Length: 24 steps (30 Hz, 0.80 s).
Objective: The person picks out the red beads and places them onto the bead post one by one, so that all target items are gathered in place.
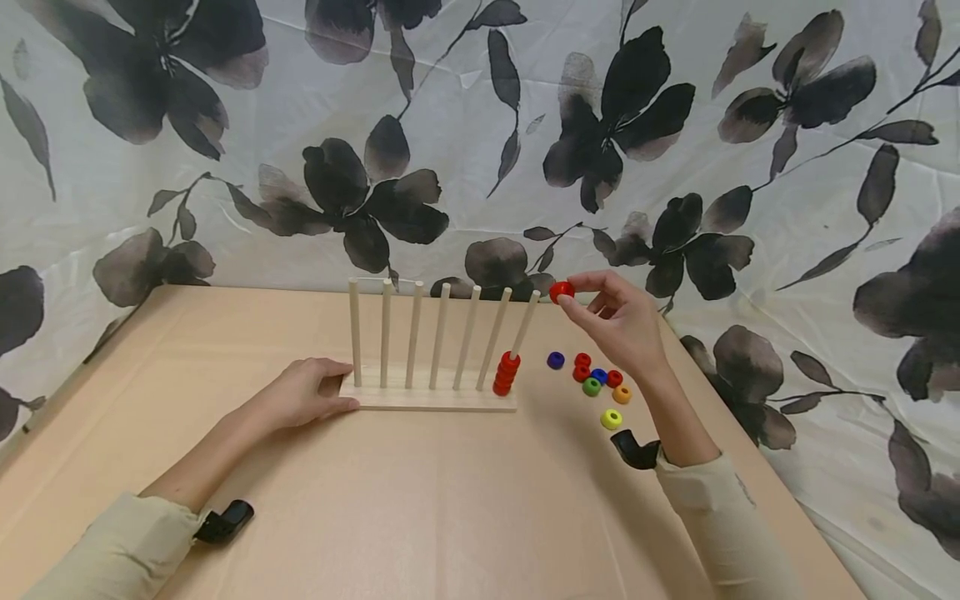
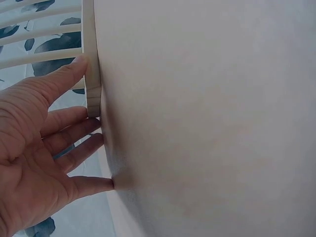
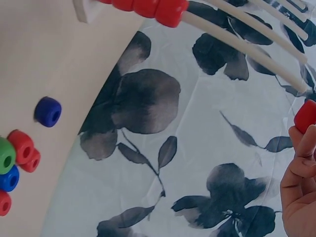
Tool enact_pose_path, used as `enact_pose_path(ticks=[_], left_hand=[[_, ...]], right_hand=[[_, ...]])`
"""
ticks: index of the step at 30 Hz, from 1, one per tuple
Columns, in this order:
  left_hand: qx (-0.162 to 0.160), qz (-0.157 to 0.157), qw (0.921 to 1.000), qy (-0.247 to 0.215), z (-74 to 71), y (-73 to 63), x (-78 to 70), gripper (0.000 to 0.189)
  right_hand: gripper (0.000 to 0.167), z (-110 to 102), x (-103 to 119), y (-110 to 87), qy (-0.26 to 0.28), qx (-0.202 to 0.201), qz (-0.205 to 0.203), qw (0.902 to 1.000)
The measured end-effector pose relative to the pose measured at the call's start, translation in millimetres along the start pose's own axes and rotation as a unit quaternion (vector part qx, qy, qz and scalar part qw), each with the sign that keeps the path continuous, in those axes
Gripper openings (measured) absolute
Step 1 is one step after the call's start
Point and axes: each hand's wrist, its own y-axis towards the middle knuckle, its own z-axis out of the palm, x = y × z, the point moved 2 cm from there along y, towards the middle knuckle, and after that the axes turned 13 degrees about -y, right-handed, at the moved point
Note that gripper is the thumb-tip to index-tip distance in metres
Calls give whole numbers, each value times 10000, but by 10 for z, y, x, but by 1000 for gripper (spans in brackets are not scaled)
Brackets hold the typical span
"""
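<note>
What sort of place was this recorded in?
Probably an improvised indoor tabletop setup, though the room itself can't be told: a floral sheet serves as backdrop behind a pale table, on which stand a peg rack and loose beads.

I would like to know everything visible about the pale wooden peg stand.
The pale wooden peg stand has a flat base and seven slim rods in one row. It stands upright on the light-brown tabletop. Round red beads are stacked on the rightmost rod; the other six are bare. The person's left hand holds the base's left end.
</note>
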Motion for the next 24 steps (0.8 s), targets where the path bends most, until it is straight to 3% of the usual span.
enact_pose_path(ticks=[24], left_hand=[[-1, 3, 10000, 76, 5, -5, 2, 65]], right_hand=[[31, 126, 178, 95, 152, 379, -331, 9986]])
